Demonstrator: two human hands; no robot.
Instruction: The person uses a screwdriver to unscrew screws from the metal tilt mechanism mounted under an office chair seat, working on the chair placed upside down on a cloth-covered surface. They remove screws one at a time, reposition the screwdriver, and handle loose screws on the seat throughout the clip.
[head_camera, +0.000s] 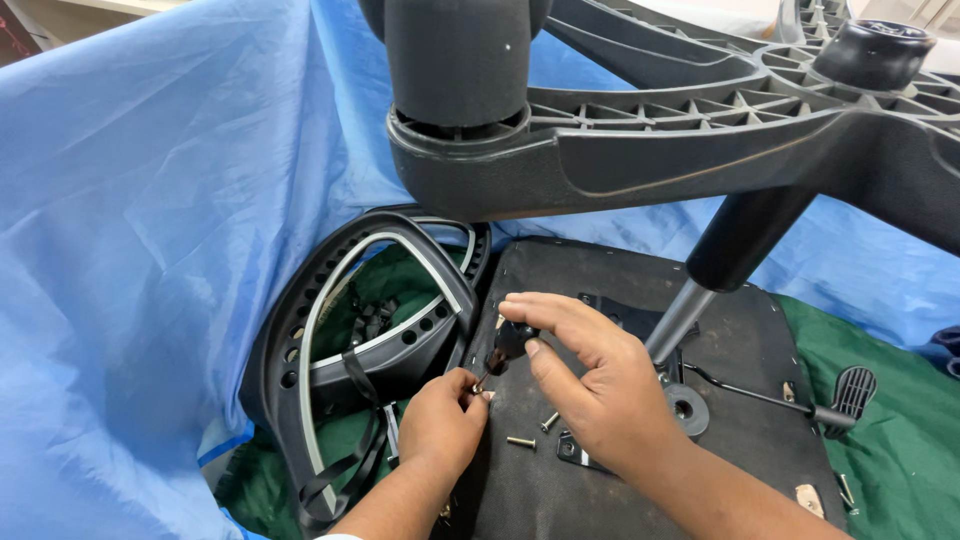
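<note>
Above us the black star-shaped chair base (700, 140) spans the upper part of the view, one castor (458, 60) hanging over the top centre, so we have little room from above. The gas column (700, 290) slants down to the underside of the seat (740, 340) just to the right of our right hand (590, 385). To the left, the curved black frame (370, 320) with its loose straps (345, 450) closes in beside our left hand (440, 420). Loose screws (520, 441) lie on the seat between the hands. The lever with its paddle (853, 392) crosses the right side. Open room remains on the seat's far right and on the blue sheet (150, 250) at the left.
</note>
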